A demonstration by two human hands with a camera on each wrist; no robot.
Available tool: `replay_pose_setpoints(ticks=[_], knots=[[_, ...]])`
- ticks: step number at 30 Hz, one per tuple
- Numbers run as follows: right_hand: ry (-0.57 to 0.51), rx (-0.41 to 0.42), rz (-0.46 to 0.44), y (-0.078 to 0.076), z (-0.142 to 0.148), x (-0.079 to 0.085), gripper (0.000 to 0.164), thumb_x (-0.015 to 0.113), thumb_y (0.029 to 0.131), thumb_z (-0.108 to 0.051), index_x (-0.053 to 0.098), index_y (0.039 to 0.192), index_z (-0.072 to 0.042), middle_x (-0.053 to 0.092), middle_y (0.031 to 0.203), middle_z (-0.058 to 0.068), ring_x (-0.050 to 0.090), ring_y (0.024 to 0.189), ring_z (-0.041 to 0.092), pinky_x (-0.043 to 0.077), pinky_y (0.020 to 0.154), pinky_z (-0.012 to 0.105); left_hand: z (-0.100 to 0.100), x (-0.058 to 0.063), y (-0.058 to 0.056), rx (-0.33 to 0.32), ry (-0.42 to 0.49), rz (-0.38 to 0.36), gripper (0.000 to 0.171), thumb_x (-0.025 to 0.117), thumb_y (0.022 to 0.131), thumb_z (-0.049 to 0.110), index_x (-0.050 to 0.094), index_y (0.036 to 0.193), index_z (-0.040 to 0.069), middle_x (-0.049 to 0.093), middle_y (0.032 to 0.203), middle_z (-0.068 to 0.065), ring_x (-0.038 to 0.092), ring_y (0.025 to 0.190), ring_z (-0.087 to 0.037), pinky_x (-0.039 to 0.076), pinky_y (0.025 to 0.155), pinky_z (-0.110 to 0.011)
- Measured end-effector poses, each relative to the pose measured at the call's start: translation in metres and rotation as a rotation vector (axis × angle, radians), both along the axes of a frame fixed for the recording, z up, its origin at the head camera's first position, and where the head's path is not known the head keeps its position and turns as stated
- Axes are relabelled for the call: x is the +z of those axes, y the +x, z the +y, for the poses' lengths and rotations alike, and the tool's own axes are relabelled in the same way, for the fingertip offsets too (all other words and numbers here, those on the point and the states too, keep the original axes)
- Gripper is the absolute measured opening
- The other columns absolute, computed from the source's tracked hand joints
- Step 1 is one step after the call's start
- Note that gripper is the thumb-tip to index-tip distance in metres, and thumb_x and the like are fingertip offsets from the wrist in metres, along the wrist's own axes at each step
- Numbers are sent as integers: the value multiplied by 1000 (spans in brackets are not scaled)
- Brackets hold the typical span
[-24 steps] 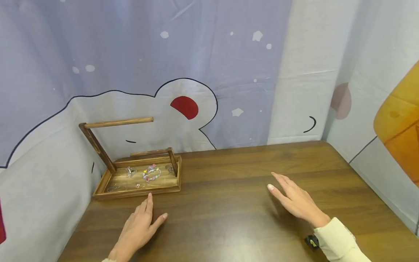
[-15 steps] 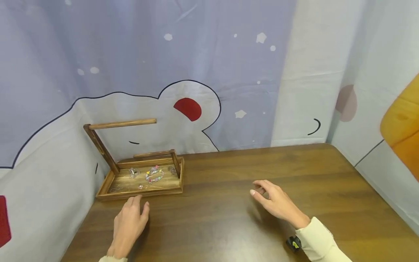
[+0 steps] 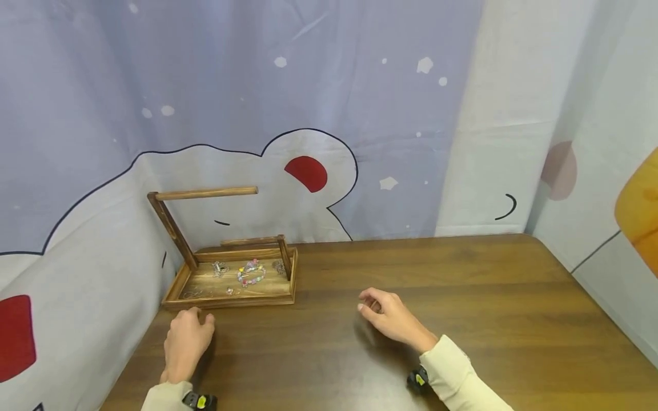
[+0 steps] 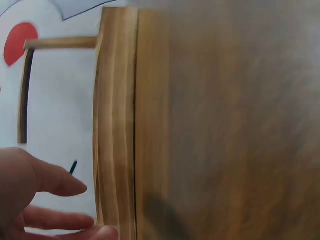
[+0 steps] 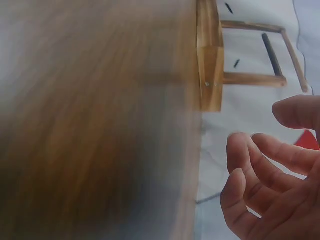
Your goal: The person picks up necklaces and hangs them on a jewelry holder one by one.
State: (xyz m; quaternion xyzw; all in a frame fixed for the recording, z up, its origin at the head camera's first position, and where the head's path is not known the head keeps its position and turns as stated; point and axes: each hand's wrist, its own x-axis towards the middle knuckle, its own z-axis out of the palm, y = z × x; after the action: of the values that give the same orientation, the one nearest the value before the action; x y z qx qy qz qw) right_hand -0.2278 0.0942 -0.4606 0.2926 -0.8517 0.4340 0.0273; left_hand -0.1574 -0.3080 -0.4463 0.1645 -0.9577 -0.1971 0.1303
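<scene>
A brown wooden jewelry tray (image 3: 231, 303) with two upright arms and bars stands at the back left of the table. In it lie a pastel bead bracelet (image 3: 245, 283), a tangle of silvery jewelry (image 3: 219, 269) and a small pink piece (image 3: 229, 291). My left hand (image 3: 186, 345) is at the tray's front left corner, fingers bent and thumb apart; whether the fingertips touch the wood I cannot tell. Over the table to the right of the tray hovers my right hand (image 3: 393, 321), its fingers loosely curled around nothing.
The brown wooden table (image 3: 329, 348) extends far to the right of the tray. Behind it and along both sides hangs a printed cloth (image 3: 390, 114). A dark strap (image 3: 418, 378) sits at each wrist.
The left hand has moved left along the tray's front to its corner, fingers bending more. My right hand has come left, its fingers curling. The head view has shifted slightly left.
</scene>
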Motion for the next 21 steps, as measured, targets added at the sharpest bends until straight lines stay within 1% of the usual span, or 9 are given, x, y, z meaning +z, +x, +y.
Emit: replay_pose_setpoints(ticks=[2, 5, 7, 10, 13, 16, 19, 21], knots=[[3, 13, 13, -2, -9, -2, 19, 58, 88, -18, 62, 104, -7, 61, 81, -7, 57, 69, 9, 49, 62, 22, -4, 1, -1, 58, 43, 3, 41, 50, 87, 21, 55, 110, -13, 54, 101, -34, 54, 83, -53, 45, 55, -55], [9, 38, 18, -5, -22, -1, 18, 58, 88, -18, 62, 103, -8, 61, 82, -7, 57, 70, 8, 49, 63, 21, -12, 0, -3, 127, 72, 44, 43, 47, 88, 24, 52, 104, -16, 52, 96, -36, 52, 81, -55, 43, 54, -56], [14, 54, 19, -7, -32, 1, 17, 57, 88, -18, 62, 102, -10, 61, 83, -8, 57, 71, 7, 49, 64, 21, -18, -1, -5, 160, 90, 66, 45, 46, 90, 26, 51, 99, -18, 51, 93, -38, 51, 79, -56, 42, 54, -57], [15, 68, 29, -10, -48, 4, 14, 57, 89, -17, 63, 100, -12, 62, 84, -8, 57, 71, 6, 49, 65, 21, -26, -2, -8, 205, 133, 87, 51, 43, 92, 30, 50, 96, -20, 49, 94, -41, 49, 83, -58, 40, 61, -60], [11, 83, 47, -12, -63, 5, 12, 56, 89, -16, 63, 99, -14, 62, 85, -8, 57, 72, 6, 49, 65, 20, -30, -6, -9, 236, 180, 114, 56, 42, 93, 33, 49, 97, -22, 47, 97, -43, 45, 88, -60, 37, 71, -63], [5, 106, 45, -14, -77, 6, 15, 56, 90, -16, 62, 103, -14, 63, 86, -6, 57, 73, 6, 49, 64, 20, -32, -10, -10, 255, 207, 134, 59, 42, 93, 33, 46, 101, -24, 44, 99, -44, 42, 92, -60, 35, 78, -64], [28, 111, 63, -16, -92, 6, 20, 56, 90, -17, 60, 109, -14, 62, 89, -6, 57, 74, 4, 49, 65, 20, -34, -14, -14, 264, 230, 141, 59, 42, 93, 33, 44, 105, -25, 42, 101, -45, 40, 95, -60, 34, 81, -64], [62, 98, 83, -16, -102, 6, 24, 55, 90, -18, 59, 113, -13, 62, 91, -5, 57, 75, 4, 49, 64, 21, -35, -17, -18, 266, 244, 140, 60, 43, 93, 32, 43, 108, -26, 42, 103, -46, 39, 98, -60, 33, 85, -64]])
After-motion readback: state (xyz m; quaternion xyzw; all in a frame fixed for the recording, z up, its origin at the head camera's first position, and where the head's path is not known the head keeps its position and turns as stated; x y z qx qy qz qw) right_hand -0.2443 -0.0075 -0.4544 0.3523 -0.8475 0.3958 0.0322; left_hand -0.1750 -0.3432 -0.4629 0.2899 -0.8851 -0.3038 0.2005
